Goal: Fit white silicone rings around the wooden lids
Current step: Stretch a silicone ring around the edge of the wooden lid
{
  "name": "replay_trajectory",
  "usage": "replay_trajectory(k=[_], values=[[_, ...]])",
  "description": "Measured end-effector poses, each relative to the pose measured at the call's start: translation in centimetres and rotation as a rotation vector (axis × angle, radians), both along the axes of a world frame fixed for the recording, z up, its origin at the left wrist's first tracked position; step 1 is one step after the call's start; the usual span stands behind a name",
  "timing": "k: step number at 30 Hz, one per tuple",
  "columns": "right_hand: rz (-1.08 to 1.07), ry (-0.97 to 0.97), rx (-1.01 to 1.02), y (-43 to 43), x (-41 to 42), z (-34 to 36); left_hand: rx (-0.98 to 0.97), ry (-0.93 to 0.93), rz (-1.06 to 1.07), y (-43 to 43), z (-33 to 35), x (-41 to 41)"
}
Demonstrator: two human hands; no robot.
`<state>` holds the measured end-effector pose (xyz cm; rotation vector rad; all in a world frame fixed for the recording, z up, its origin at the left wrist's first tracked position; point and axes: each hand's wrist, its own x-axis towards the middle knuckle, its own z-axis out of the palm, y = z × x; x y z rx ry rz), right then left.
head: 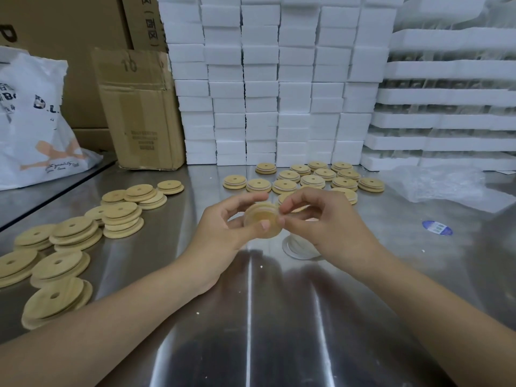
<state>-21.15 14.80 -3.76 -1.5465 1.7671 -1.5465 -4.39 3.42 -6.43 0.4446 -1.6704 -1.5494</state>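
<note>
Gripping anything, those hands?

Both are; the left hand [231, 227] curls round one wooden lid [261, 220] at the middle of the frame, thumb across its near face and fingers behind it, holding it tilted and clear of the steel table [279, 317]; the right hand [321, 219] pinches at the lid's right rim with thumb and forefinger.

Is a ring on that lid?

Cannot tell; the rim looks stepped and pale, but the fingertips cover the spot and the edge is blurred.

Where do the rings lie, then?

A small heap of white silicone rings [296, 247] lies flat on the table just below the held lid, partly under the right hand.

And the other lids?

The bare lids [69, 236] sit in loose, overlapping stacks down the left side of the frame, each with a small hole in its middle; the far lids [307, 177] lie singly in rows just above the hands, several showing a white band round the edge.

What else is about?

White foam blocks [265, 79] are stacked like a wall across the upper middle and right; a cardboard box [139, 107] stands to their left; a printed white bag [33, 121] slumps at the left edge; crumpled clear plastic [435, 185] lies at the right, with a blue oval sticker [437, 228] on the table below it.
</note>
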Motion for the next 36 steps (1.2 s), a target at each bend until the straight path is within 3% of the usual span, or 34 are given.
replay_trajectory(k=[4,16,26,31,36], values=[[-0.034,0.193,-0.019,0.2,0.4,0.2,-0.152,-0.061,0.09,0.0,-0.2,-0.2],[-0.205,0.387,-0.166,0.0,0.4,-0.6,0.017,0.057,0.014,0.3,0.2,0.1],[-0.213,0.309,-0.27,-0.1,1.0,-0.9,-0.042,0.07,0.013,0.5,0.0,0.1],[-0.085,0.127,-0.169,-0.1,0.9,-0.4,-0.097,0.122,0.021,0.3,0.2,0.1],[-0.095,0.196,-0.204,0.0,0.9,-0.2,-0.316,0.083,0.129,0.4,0.3,0.2]])
